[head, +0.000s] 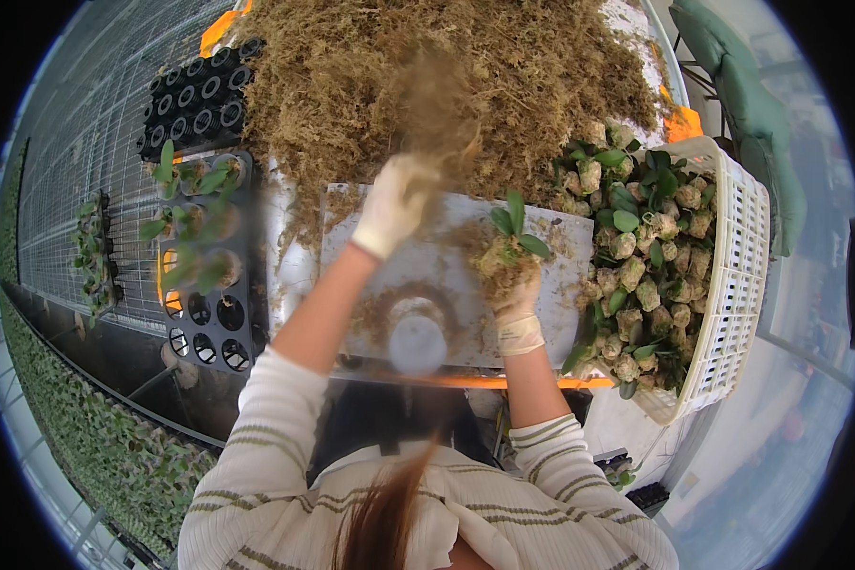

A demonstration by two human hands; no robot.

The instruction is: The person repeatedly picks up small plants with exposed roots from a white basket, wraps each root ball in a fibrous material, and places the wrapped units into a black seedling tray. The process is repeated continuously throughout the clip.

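My left hand (399,199), in a pale glove, is over the far edge of a grey-white board (392,267). A blurred tuft of brown moss (434,107) rises from its fingers. In my gloved right hand (520,303) is a young orchid-like plant (516,224), leaves up, with moss (502,271) wrapped about its base. Between my forearms a translucent round cup or pot (417,345) stands on the board, blurred, with moss crumbs ringed behind it. Beyond the board spreads a large heap of loose dry moss (328,92).
At right, a white plastic crate (737,285) lies tilted, with many moss-rooted seedlings (641,271) spilling towards the board. On the left, a grey holed tray (217,349) carries several potted seedlings (196,214). Black empty pots (196,100) stand behind it on wire mesh (78,142).
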